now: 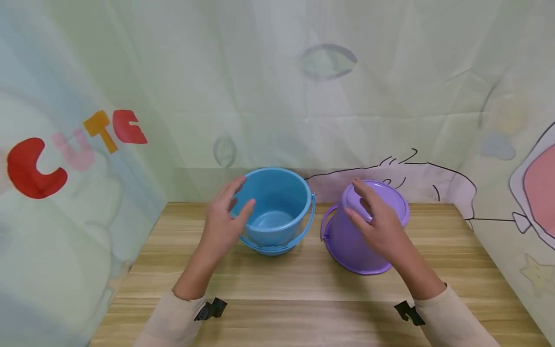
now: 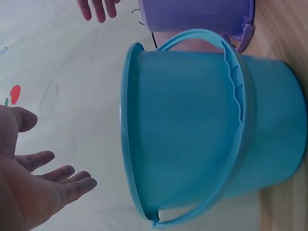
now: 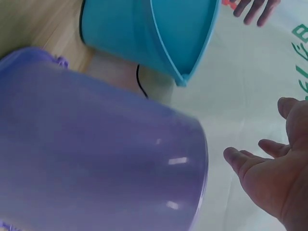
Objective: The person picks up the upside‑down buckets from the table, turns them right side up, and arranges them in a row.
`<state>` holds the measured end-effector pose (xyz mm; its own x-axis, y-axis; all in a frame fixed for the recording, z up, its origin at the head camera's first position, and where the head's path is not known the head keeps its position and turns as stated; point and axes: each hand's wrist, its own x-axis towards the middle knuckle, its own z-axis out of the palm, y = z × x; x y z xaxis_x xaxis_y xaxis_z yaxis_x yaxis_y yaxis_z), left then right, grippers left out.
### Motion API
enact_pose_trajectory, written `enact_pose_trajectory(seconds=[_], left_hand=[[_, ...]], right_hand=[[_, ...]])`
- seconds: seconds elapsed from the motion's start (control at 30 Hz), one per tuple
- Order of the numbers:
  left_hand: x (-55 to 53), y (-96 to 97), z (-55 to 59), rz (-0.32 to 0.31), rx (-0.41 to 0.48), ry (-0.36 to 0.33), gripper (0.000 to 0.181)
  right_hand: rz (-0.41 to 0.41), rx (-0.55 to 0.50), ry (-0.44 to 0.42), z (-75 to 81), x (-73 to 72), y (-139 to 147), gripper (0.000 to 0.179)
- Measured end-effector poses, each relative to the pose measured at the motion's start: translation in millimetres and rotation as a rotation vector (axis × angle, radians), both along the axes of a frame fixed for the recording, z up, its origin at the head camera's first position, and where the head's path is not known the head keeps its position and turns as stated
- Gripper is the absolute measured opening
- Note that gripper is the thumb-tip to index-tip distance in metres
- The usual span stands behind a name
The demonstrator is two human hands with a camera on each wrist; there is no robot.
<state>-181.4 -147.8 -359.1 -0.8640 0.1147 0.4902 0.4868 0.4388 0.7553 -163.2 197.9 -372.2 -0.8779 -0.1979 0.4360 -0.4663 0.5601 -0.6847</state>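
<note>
A blue bucket (image 1: 277,236) stands upright on the table, its handle hanging down along the front. Beside it on the right, a purple bucket (image 1: 353,246) sits upside down with its base facing up and its handle at the left. My left hand (image 1: 223,217) hovers near the blue bucket's left rim, fingers spread and holding nothing; the left wrist view shows a gap between the fingers and the rim. Above the purple bucket is my right hand (image 1: 379,224), also spread and holding nothing. In the right wrist view its fingers are apart from the bucket's base.
Both buckets stand toward the back of the wood-grain table (image 1: 286,284). Directly behind rises a pale printed curtain (image 1: 269,96), which also runs along both sides. Dark straps (image 1: 211,309) sit at the sleeve cuffs.
</note>
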Motion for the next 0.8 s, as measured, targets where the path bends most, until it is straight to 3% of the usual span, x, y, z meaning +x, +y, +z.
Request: enact_pose_trajectory(seconds=[0.27, 0.47, 0.8], left_hand=[[12.7, 24.7, 0.4, -0.119, 0.018, 0.045, 0.057], [17.5, 40.9, -1.1, -0.188, -0.032, 0.088, 0.058], [13.4, 58.6, -9.2, -0.313, -0.079, 0.174, 0.056]], right_hand=[[-0.017, -0.005, 0.028, -3.6, 17.3, 34, 0.070], [-0.054, 0.020, 0.099, -11.1, 28.8, 54, 0.072], [-0.051, -0.030, 0.207, -28.7, 34.3, 79, 0.076]])
